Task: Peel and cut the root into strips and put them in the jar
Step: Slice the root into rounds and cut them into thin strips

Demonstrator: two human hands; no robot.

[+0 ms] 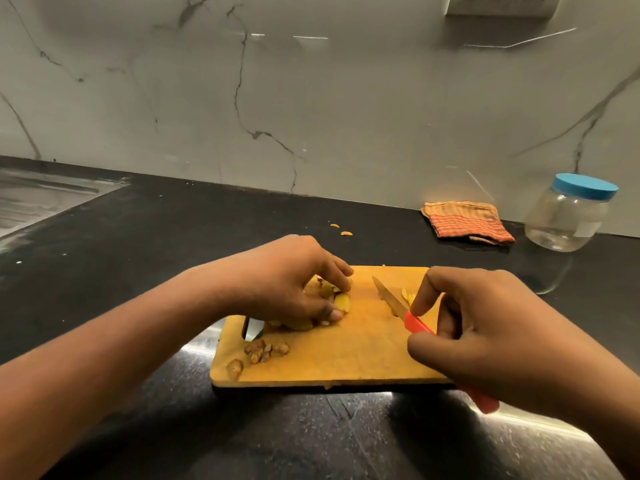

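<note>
Right hand (485, 327) gripping knife (388, 296), tip pointing far-left, left hand (280, 278) holding root (341, 301)

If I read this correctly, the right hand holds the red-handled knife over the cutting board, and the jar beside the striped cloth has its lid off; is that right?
Not quite: in the head view the jar beside the striped cloth has its blue lid on. The right hand does hold the red-handled knife over the cutting board.

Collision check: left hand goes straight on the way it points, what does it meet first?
The left hand would likely meet the knife blade in the right hand, across bare cutting board; depth unclear.
</note>
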